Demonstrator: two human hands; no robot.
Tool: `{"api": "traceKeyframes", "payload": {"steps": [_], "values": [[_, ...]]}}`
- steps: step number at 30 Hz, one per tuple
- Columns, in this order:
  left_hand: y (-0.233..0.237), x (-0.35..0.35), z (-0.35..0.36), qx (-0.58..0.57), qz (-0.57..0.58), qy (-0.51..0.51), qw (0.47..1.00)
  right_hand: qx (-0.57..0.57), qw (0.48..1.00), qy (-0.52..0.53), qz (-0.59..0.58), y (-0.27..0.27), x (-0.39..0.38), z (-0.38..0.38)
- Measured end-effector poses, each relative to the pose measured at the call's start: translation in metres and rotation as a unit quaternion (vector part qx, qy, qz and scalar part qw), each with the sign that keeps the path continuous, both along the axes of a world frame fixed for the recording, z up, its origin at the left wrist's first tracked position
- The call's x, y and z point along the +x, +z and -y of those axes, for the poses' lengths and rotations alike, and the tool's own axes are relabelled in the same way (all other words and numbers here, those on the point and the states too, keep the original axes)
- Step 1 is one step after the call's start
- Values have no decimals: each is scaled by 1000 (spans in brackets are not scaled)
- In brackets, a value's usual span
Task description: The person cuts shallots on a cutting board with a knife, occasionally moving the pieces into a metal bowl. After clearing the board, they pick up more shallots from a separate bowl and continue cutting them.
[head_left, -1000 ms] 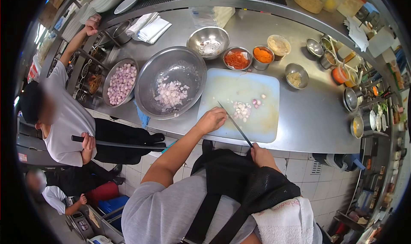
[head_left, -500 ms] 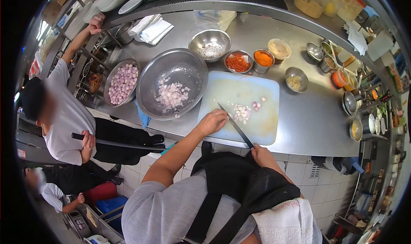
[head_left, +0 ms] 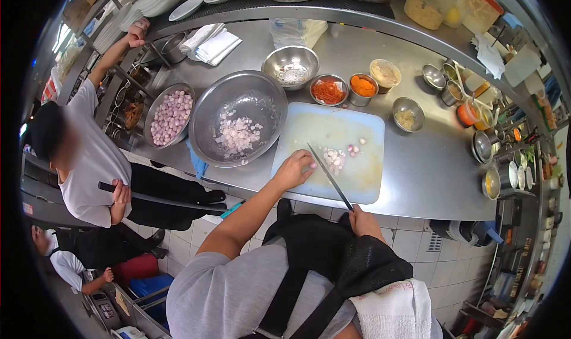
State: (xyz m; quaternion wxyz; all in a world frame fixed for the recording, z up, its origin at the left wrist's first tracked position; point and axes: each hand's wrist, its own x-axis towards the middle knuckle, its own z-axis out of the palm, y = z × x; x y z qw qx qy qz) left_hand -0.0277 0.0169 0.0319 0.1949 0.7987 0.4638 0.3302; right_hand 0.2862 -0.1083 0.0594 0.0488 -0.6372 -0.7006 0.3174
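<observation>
My right hand (head_left: 365, 223) is closed round the handle of a long kitchen knife (head_left: 331, 179), whose blade slants up and left over the white cutting board (head_left: 363, 122). Just left of the blade, my left hand (head_left: 292, 170) has its fingers curled at the board's lower left, with a small pinkish shallot (head_left: 312, 165) partly showing at the fingertips. A little heap of peeled shallots (head_left: 334, 159) lies right of the blade, and a few loose ones (head_left: 354, 150) sit beyond it. Chopped shallots (head_left: 239, 133) fill part of the large metal bowl (head_left: 205, 104) beside the board.
Whole shallots (head_left: 171, 119) fill a pan at left. Behind the board stand a steel bowl (head_left: 276, 54), shredded carrot-like strips (head_left: 328, 91) and orange slices (head_left: 363, 85). A small bowl (head_left: 408, 114) is right. At left, a co-worker (head_left: 98, 148) holds a long dark-handled tool.
The knife has lifted slightly and its tip has shifted right, away from my left fingers. My left hand has turned a little and drawn slightly left. The view has shifted slightly.
</observation>
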Motion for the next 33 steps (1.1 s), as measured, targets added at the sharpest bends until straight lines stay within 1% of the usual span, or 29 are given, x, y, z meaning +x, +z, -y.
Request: {"api": "traceKeyframes", "payload": {"steps": [1, 3, 6, 9, 11, 13, 15, 17, 19, 21, 24, 27, 28, 30, 32, 33], "values": [[-5, -2, -1, -1, 0, 0, 1000, -1, 1000, 0, 0, 4, 0, 2], [-14, -5, -5, 16, -45, -61, 997, 11, 1000, 23, 14, 16, -1, 6], [-18, -7, -10, 4, -38, -75, 996, 3, 999, 20, 41, 37, -7, 10], [-19, -7, -10, 10, -18, -73, 997, 6, 999, 21, 38, -6, -14, 6], [-19, -5, -7, 10, -9, -70, 997, 6, 999, 15, 30, -15, -17, -2], [-18, -4, -8, 16, -2, -61, 998, 12, 1000, 15, 20, -2, -20, -7], [-18, -2, -5, 25, -17, -44, 999, 29, 998, 36, 40, 17, -16, -1], [-17, -1, -6, 24, -14, -41, 999, 32, 998, 34, 37, -21, -13, -3], [-20, 2, 0, 20, -8, -40, 999, 34, 998, 31, 36, -16, -16, -2], [-21, 2, 0, 24, -3, -28, 999, 10, 997, 32, 67, 1, -18, -10], [-24, 6, 1, 30, 13, -15, 999, 6, 997, 24, 67, 6, -15, -2], [-26, 8, 1, 30, 23, -10, 999, -2, 998, 25, 49, -21, -13, -10], [-25, 10, 0, 31, 28, -18, 999, -2, 998, 18, 54, -6, -12, -12], [-21, 5, 0, 36, 3, -29, 999, -2, 998, 43, 48, 22, -13, -11], [-23, 4, -1, 22, 9, -31, 999, 9, 998, 40, 40, 4, -11, -8], [-23, 4, -1, 19, 12, -31, 999, 18, 998, 43, 33, 3, -12, -7]]}}
